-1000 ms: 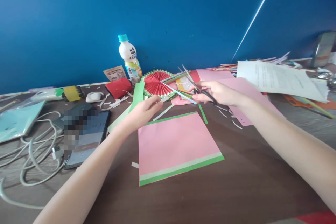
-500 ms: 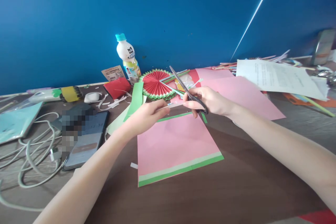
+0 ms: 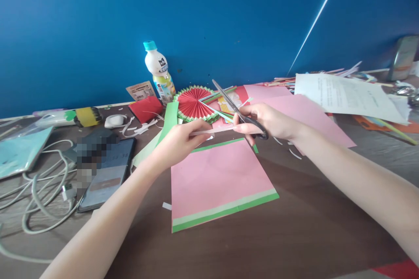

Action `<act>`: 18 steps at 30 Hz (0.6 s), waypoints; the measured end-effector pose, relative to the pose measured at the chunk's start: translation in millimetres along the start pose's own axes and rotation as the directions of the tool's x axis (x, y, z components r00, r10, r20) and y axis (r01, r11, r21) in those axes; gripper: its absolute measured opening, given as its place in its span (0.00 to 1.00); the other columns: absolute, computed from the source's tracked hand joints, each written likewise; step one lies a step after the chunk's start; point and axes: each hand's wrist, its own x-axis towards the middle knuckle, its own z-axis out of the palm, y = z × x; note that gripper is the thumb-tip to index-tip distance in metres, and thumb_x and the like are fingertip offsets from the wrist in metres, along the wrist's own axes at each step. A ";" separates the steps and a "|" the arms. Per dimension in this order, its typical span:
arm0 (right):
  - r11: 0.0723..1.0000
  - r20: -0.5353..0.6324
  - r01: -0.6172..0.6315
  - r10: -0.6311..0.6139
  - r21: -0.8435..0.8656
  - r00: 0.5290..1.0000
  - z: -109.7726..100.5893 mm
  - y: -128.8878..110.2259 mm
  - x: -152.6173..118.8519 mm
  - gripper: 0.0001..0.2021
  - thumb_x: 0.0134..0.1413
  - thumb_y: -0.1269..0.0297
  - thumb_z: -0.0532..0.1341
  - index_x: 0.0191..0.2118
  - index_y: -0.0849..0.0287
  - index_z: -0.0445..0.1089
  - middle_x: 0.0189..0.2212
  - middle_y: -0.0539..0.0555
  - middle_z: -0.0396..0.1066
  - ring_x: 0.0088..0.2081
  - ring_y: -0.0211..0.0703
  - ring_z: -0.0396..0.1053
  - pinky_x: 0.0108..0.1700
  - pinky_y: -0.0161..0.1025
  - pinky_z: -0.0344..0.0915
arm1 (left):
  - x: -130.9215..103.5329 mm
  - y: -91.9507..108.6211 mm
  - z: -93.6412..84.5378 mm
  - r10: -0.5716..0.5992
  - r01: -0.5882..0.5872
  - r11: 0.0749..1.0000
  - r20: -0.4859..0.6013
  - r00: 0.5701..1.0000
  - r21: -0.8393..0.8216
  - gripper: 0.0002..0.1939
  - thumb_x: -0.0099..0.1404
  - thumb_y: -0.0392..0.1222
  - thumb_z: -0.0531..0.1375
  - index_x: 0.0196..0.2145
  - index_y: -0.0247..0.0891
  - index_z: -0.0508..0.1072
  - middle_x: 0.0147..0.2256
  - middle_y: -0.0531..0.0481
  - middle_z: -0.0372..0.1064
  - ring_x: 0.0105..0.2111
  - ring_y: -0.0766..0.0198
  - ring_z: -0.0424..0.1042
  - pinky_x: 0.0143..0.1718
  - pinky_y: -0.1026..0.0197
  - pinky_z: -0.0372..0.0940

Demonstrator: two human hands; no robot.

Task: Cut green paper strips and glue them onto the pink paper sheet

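Note:
My left hand (image 3: 178,139) pinches one end of a thin pale paper strip (image 3: 214,131) that runs to the right. My right hand (image 3: 268,122) grips black-handled scissors (image 3: 234,107) whose blades point up and to the left, and its fingertips touch the strip's other end. Both hands hover over the far edge of a pink sheet with green and pale borders (image 3: 221,181) lying flat on the brown table (image 3: 294,235). A red and green pleated paper fan (image 3: 193,103) lies just behind the hands.
A drink bottle (image 3: 159,72) stands by the blue wall. A phone (image 3: 104,172) and white cables (image 3: 36,187) lie at left. Large pink sheets (image 3: 304,115), white printed paper (image 3: 347,96), a green strip (image 3: 170,120) and small paper scraps (image 3: 294,153) lie around.
My right hand brought the scissors left towards my left hand, the blades closed, and then shifted slightly right. The strip is now stretched between both hands.

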 end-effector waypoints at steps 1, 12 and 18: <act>1.000 0.026 -0.024 0.024 -0.005 0.999 -1.8 -0.4 -0.5 0.12 0.45 0.58 0.63 0.31 0.60 0.64 0.17 0.44 0.62 0.16 0.32 0.62 0.21 0.32 0.55 | -0.1 -0.4 -0.5 0.002 -0.002 1.000 -0.016 1.000 0.016 0.12 0.61 0.47 0.51 0.37 0.39 0.70 0.28 0.54 0.68 0.26 0.68 0.64 0.30 0.67 0.58; 0.933 0.349 -0.123 0.245 -0.338 0.904 -48.1 9.2 -10.5 0.14 0.50 0.52 0.59 0.36 0.58 0.67 0.18 0.46 0.60 0.19 0.32 0.60 0.19 0.30 0.53 | -3.7 -0.8 -20.3 0.016 -0.011 0.995 -0.055 0.998 0.096 0.11 0.59 0.45 0.55 0.37 0.41 0.74 0.31 0.54 0.73 0.29 0.66 0.68 0.33 0.67 0.60; 0.930 0.446 -0.079 0.246 -0.360 0.860 -42.7 8.7 -7.8 0.14 0.49 0.53 0.59 0.35 0.59 0.67 0.21 0.48 0.61 0.22 0.32 0.59 0.21 0.30 0.55 | -4.6 0.8 -19.8 0.068 -0.064 0.995 -0.055 0.996 0.074 0.10 0.59 0.43 0.55 0.36 0.42 0.74 0.30 0.56 0.72 0.28 0.69 0.68 0.33 0.68 0.60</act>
